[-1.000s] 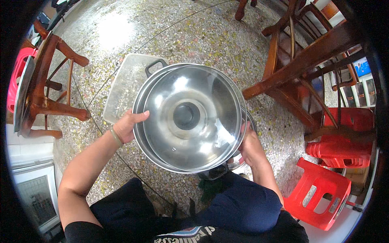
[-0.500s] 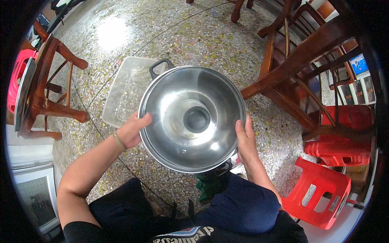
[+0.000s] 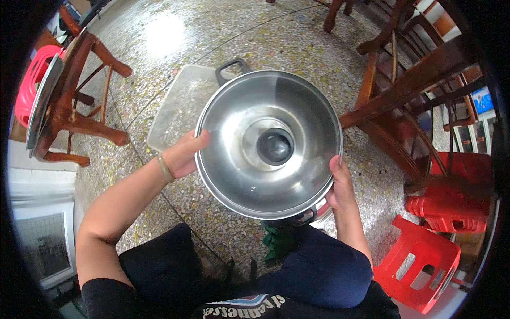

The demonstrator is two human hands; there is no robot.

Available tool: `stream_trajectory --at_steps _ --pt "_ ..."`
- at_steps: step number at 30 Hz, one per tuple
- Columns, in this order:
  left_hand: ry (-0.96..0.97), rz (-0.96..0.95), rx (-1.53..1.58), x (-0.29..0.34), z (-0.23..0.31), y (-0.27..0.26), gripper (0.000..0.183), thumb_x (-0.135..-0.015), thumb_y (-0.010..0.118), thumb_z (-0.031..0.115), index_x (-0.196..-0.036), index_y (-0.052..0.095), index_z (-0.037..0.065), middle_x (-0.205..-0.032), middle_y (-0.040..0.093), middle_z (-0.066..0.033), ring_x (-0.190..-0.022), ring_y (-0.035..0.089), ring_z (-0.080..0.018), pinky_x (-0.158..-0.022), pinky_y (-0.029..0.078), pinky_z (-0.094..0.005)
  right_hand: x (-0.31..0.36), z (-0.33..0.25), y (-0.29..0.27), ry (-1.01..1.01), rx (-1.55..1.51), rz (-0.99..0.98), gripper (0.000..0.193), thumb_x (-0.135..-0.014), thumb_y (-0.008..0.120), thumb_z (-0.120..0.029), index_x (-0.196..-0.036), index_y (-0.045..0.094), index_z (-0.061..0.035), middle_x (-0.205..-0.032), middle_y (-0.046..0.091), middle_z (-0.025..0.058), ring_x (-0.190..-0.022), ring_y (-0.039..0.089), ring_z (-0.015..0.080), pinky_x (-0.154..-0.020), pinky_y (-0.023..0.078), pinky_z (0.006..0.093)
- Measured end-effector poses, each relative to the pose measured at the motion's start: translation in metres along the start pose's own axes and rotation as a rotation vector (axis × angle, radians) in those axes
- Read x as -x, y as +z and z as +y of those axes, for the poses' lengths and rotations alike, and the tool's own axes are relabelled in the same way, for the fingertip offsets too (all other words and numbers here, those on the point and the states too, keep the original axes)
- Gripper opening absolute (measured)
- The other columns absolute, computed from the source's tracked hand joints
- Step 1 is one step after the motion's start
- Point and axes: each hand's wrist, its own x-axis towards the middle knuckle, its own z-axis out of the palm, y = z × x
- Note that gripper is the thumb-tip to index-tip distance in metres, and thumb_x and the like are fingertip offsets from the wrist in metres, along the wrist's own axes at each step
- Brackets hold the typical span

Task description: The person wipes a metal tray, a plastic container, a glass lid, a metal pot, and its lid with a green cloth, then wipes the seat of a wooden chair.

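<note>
A round stainless-steel pot (image 3: 234,181) with black side handles is held up in front of me over the floor. Its shiny metal lid (image 3: 265,101) is on, with a round black knob at the centre. On the left side of the rim, my left hand (image 3: 186,154) grips with the thumb on top and fingers mostly hidden beneath. At the lower right, my right hand (image 3: 341,183) holds the rim the same way. One black handle (image 3: 231,66) sticks out at the far left; another shows near my right hand.
Behind the pot, a clear plastic sheet or cover (image 3: 170,117) lies on the speckled floor (image 3: 239,40). A green cloth (image 3: 279,243) is by my legs. Wooden chairs (image 3: 393,122) stand right, red plastic stools (image 3: 419,260) lower right, and a wooden stool (image 3: 95,117) left.
The whole view has shifted, so the pot, hands and floor appear a little farther right and up. Both hands keep their hold on the pot.
</note>
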Motion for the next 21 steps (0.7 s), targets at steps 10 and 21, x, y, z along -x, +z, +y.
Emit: stream_trajectory --at_steps 10,21 --pt "-0.007 0.094 0.056 0.001 0.015 0.016 0.053 -0.084 0.063 0.023 -0.126 0.041 0.000 -0.115 0.056 -0.0153 -0.102 0.059 -0.0238 -0.089 0.050 -0.0376 -0.001 -0.009 0.013 -0.006 -0.091 -0.031 0.062 -0.086 0.056 -0.041 -0.132 0.035 -0.0049 -0.128 0.046 0.0115 -0.116 0.047 0.0232 -0.098 0.039 0.0378" --pt "-0.034 0.113 0.072 -0.003 0.004 0.008 0.052 -0.085 0.060 0.030 -0.125 0.042 0.003 -0.118 0.055 -0.0129 -0.106 0.057 -0.0226 -0.091 0.048 -0.0386 0.005 -0.011 0.025 -0.066 -0.149 -0.009 0.054 -0.087 0.058 -0.028 -0.131 0.037 -0.0064 -0.124 0.049 0.0103 -0.112 0.049 0.0224 -0.098 0.039 0.0385"
